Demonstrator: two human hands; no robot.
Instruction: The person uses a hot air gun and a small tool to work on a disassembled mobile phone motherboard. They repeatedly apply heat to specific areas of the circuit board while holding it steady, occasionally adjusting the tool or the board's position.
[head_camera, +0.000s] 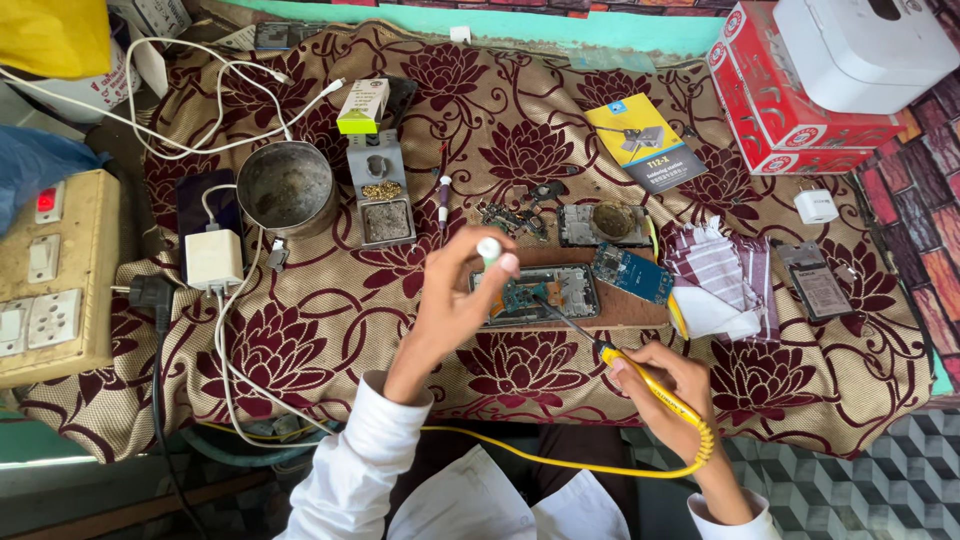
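Observation:
My right hand (668, 390) grips a yellow-handled soldering iron (640, 378) whose dark tip reaches the opened phone (535, 296) lying on a wooden board (640, 312). My left hand (455, 300) is raised over the phone's left end and pinches a small white tube with a green tip (488, 249). A blue circuit board (631, 272) lies just right of the phone. A yellow coiled cord (560, 462) runs from the iron's handle towards my lap.
Maroon floral cloth (330, 330) covers the table. On it are a metal bowl (286, 187), a grey iron stand (381, 190), a white charger (213, 259), a striped rag (718, 280), another phone part (817, 282), a booklet (645, 141) and red boxes (790, 110). A switchboard (50, 275) sits at left.

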